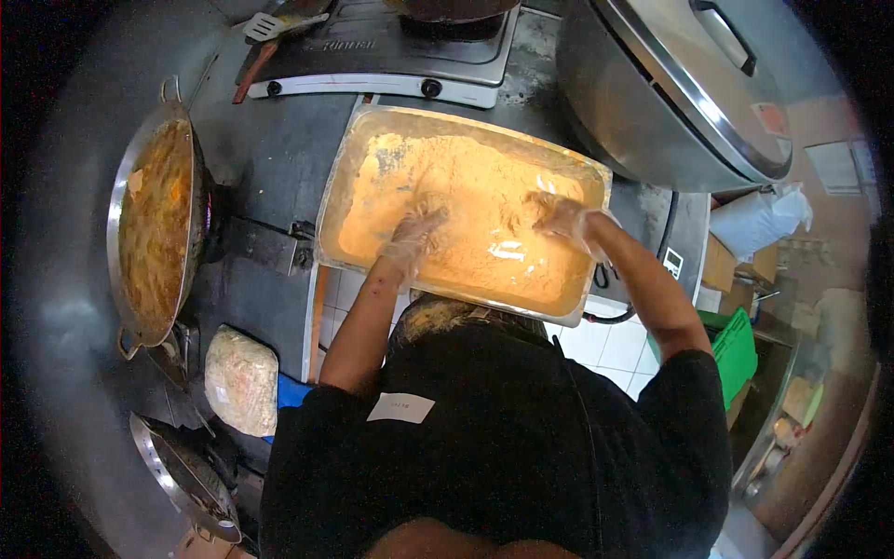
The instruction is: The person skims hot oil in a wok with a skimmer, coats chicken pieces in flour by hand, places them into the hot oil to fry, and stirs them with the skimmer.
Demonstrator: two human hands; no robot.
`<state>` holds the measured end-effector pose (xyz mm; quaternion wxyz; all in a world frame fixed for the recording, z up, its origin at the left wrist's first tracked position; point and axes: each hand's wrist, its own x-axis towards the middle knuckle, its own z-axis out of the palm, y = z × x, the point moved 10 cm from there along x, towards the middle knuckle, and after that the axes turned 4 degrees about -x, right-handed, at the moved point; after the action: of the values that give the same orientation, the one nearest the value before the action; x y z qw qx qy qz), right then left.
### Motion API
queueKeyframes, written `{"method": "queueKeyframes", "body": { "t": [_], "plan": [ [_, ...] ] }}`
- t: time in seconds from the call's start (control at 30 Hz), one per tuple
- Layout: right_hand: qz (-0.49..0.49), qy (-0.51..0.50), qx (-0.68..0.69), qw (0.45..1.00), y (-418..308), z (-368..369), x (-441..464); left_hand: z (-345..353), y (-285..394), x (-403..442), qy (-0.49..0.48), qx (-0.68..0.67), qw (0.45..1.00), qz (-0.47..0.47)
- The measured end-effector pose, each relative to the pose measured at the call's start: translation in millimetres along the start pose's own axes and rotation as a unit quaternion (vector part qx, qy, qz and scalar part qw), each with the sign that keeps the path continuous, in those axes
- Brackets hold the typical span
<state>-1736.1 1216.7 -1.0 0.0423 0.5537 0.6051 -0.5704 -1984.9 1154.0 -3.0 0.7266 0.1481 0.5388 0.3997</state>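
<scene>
A large rectangular metal tray (pixel 337 177) holds a layer of pale orange powder (pixel 466 172). My left hand (pixel 421 233), in a clear plastic glove, is in the left-centre part of the powder, its fingers coated and blurred. Toward the tray's right end, my right hand (pixel 559 216), also gloved, touches the powder with its coated fingers pointing left. Whether either hand grips anything under the coating cannot be made out.
A wide wok of bubbling oil (pixel 154 233) stands at the left, a second pan (pixel 186 480) below it. Behind the tray are a gas stove (pixel 391 56) and spatula (pixel 265 27). A big steel pot (pixel 615 102) stands at back right, a wrapped pack (pixel 241 380) at lower left.
</scene>
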Motion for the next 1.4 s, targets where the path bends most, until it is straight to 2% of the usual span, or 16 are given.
{"method": "queueKeyframes", "body": {
  "t": [0.1, 0.27, 0.3, 0.4, 0.57, 0.63, 0.7, 0.83, 0.9, 0.97, 1.03, 1.13, 1.17, 1.27, 1.37, 1.4],
  "plan": [
    [0.028, -0.043, 0.419, 0.906, -2.8, 28.4, -37.9, 5.5, 2.0, 2.7, -0.023, -0.012, 0.998, 0.057],
    [-0.086, -0.103, 0.682, 0.719, -33.9, 55.0, -48.0, 21.0, -2.0, 18.2, -0.057, 0.057, 0.986, 0.148],
    [-0.053, 0.020, 0.663, 0.746, -38.8, 48.7, -56.3, 23.1, 1.9, 23.3, -0.050, 0.145, 0.963, 0.222],
    [-0.161, -0.014, 0.699, 0.696, -77.6, 47.5, -51.0, 46.3, 4.9, 23.0, -0.044, 0.357, 0.866, 0.347],
    [-0.135, 0.007, 0.572, 0.809, -85.1, 43.0, -43.7, 115.7, 23.9, -26.5, -0.093, 0.502, 0.762, 0.399],
    [-0.085, -0.004, 0.547, 0.833, -75.0, 43.9, -38.6, 125.7, 9.2, -16.9, -0.118, 0.447, 0.810, 0.361],
    [-0.063, 0.010, 0.525, 0.849, -52.9, 44.9, -28.2, 125.6, 2.3, -17.2, -0.115, 0.467, 0.806, 0.346],
    [-0.038, 0.060, 0.489, 0.869, 1.1, 59.5, -0.4, 69.9, 26.4, 5.2, 0.081, 0.459, 0.857, 0.221],
    [-0.044, 0.058, 0.464, 0.883, 6.1, 62.3, 6.0, 76.7, 55.6, 14.5, 0.179, 0.648, 0.646, 0.360],
    [-0.088, 0.044, 0.432, 0.896, 4.7, 63.3, 17.9, 85.4, 62.3, 31.6, 0.184, 0.743, 0.548, 0.337],
    [-0.044, 0.041, 0.487, 0.871, 1.2, 68.8, 9.6, 82.8, 59.3, 47.7, 0.106, 0.775, 0.600, 0.170],
    [-0.020, 0.035, 0.558, 0.829, -14.8, 67.5, -8.0, 30.8, 42.1, 100.7, 0.039, 0.651, 0.705, 0.278],
    [-0.019, 0.032, 0.579, 0.814, -17.3, 66.4, -10.9, -3.9, 29.8, 112.0, 0.125, 0.599, 0.749, 0.254],
    [-0.052, 0.021, 0.554, 0.831, -21.9, 55.3, -8.8, -26.8, 50.5, 75.6, 0.289, 0.543, 0.722, 0.316],
    [-0.020, 0.046, 0.511, 0.858, -16.1, 50.2, 10.7, -108.2, 3.8, 122.1, 0.292, 0.482, 0.806, 0.181],
    [-0.032, 0.071, 0.419, 0.905, -11.2, 42.7, 20.5, -119.9, -1.8, 131.1, 0.270, 0.510, 0.793, 0.195]
  ]
}}
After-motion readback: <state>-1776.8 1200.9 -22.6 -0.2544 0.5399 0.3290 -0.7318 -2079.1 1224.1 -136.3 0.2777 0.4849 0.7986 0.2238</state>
